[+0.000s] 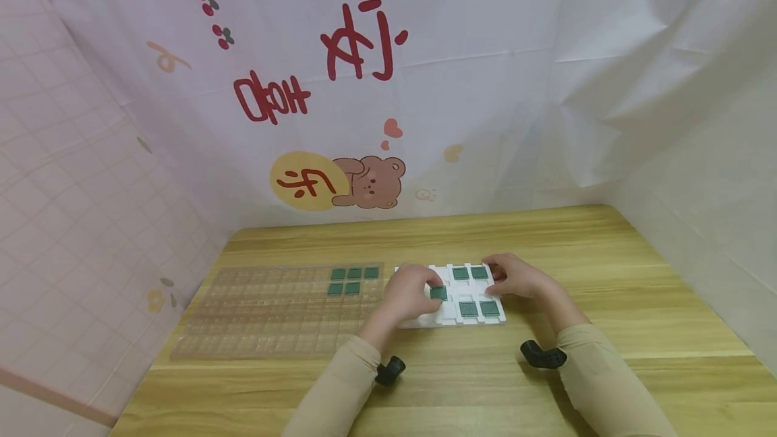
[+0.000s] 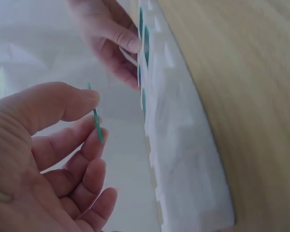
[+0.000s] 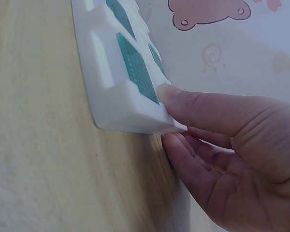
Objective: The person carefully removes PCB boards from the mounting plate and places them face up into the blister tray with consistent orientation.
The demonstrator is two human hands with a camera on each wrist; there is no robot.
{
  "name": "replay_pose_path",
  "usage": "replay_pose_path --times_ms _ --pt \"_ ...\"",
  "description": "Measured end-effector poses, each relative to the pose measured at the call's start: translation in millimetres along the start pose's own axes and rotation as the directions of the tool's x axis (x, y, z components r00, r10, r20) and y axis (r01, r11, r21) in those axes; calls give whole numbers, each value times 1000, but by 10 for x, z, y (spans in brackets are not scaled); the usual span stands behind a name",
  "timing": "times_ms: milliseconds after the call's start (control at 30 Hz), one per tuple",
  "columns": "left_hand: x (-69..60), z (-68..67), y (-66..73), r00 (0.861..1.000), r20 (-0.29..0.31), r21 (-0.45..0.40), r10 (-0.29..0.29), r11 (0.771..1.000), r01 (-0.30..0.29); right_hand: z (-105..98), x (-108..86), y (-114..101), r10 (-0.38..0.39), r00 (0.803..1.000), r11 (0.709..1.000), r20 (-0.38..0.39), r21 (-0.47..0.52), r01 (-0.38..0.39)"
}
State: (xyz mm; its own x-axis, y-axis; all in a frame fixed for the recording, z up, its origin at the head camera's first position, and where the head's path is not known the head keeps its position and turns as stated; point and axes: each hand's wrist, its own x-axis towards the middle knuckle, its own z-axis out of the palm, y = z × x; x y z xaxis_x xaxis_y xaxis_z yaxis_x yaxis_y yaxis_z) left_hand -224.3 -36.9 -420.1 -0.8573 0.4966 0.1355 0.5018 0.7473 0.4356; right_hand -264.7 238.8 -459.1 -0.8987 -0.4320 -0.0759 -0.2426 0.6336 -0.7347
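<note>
Green chip (image 1: 438, 294) is just above the white tray (image 3: 121, 113), pinched at its edges by my left hand (image 1: 405, 294), thumb opposing fingers. My right hand (image 1: 516, 276) grips the tray's right end, thumb on top, other fingers at the end edge. To do it well: light pinch, edges only, chip level and square, tray held firm so it won't slide on the bench (image 1: 455, 383); squeezing hard could flip the chip out, I'd judge. Containers: white tray has four chips (image 1: 468, 309) toward its right end, two behind two; my left hand hides part of it. Clear tray (image 1: 267, 315), on the left, has five chips (image 1: 353, 288) near its back right corner, three behind two.
</note>
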Motion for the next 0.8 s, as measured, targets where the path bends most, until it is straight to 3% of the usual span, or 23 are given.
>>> replay_pose_path --times_ms 233,800 --pt "-40 -119 -97 1000 -17 -38 -24 999 24 -1 -9 -14 14 1000 1000 -5 -8 -14" --pt "-116 -345 -399 997 -46 -36 -64 997 62 12 -15 -22 27 1000 1000 -11 17 -26"
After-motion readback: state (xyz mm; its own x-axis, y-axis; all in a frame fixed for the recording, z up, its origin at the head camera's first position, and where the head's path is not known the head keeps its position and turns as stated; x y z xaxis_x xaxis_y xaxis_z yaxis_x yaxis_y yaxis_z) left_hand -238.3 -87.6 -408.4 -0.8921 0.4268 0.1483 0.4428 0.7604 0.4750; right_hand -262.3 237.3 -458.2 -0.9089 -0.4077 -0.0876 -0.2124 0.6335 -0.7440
